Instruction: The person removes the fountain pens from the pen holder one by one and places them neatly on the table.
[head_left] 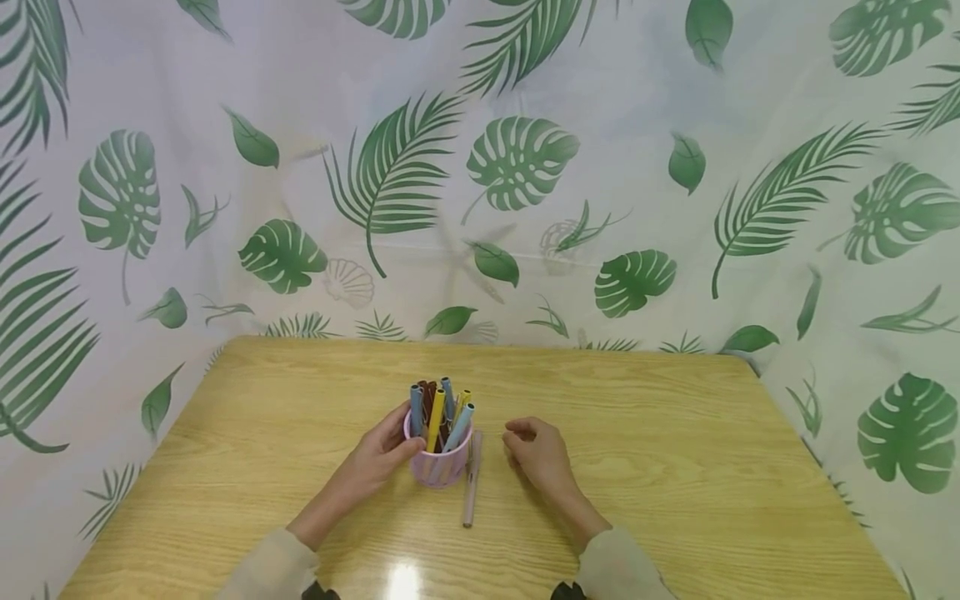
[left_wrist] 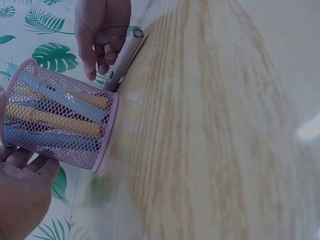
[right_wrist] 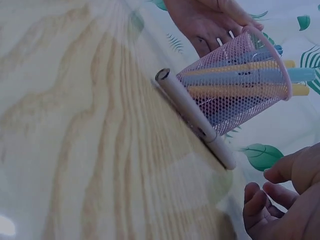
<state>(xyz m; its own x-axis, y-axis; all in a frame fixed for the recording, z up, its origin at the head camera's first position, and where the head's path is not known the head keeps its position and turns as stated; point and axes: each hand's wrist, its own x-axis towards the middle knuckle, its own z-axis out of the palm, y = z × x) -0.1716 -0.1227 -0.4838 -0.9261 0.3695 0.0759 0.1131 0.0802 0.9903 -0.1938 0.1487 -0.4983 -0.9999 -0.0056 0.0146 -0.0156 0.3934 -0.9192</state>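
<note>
In the head view a pink mesh pen cup (head_left: 437,472) stands upright near the middle of the table, holding blue, yellow and dark brown pens (head_left: 435,421). My left hand (head_left: 378,448) grips it from the left, thumb at the near rim and fingers round the far side. Right beside the cup lies a single greyish pen (head_left: 472,483), which the right wrist view also shows next to the mesh cup (right_wrist: 230,85). To the right of that pen, my right hand (head_left: 542,454) rests with loosely curled fingers and holds nothing.
The wood-grain table (head_left: 675,467) extends around the cup on all sides. Behind and beside it hangs a white cloth (head_left: 420,308) printed with green leaves. A bright light reflection shows on the table's near part.
</note>
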